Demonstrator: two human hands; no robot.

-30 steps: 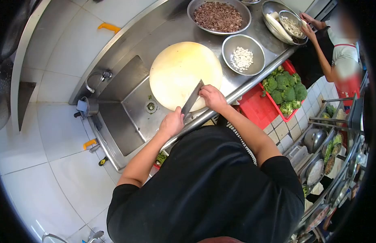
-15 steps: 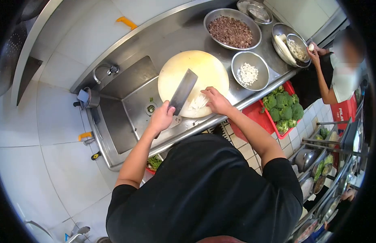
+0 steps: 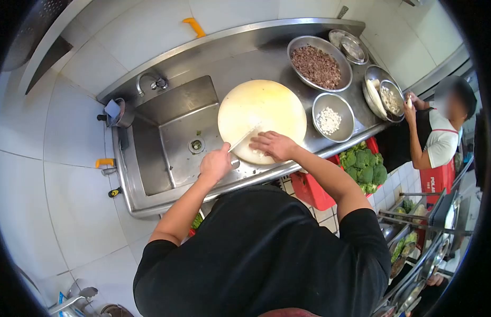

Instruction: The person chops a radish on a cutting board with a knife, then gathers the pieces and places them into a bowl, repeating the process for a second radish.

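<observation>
My left hand [image 3: 216, 165] is wrapped round the handle of a cleaver [image 3: 244, 139]. Its blade stands nearly edge-on to me, over the round, yellowish chopping board [image 3: 262, 100]. Close to the blade's right side, my right hand [image 3: 275, 146] lies bent over white vegetable slices [image 3: 262, 154], its fingers pressing on them. Most of the slices are hidden under that hand, and their kind cannot be made out. Just right of the board, a steel bowl [image 3: 347, 117] holds small white chopped pieces [image 3: 328, 121].
A steel sink [image 3: 190, 124] with a tap [image 3: 153, 83] lies left of the board. Behind stands a bowl of brown chopped food [image 3: 315, 66]. A red crate below the counter holds broccoli [image 3: 364, 165]. At right, a co-worker [image 3: 441, 132] handles a white item beside bowls.
The cleaver has turned from showing its broad side to nearly edge-on. My right hand has moved over the white slices, closer to the blade. The whole view has shifted slightly.
</observation>
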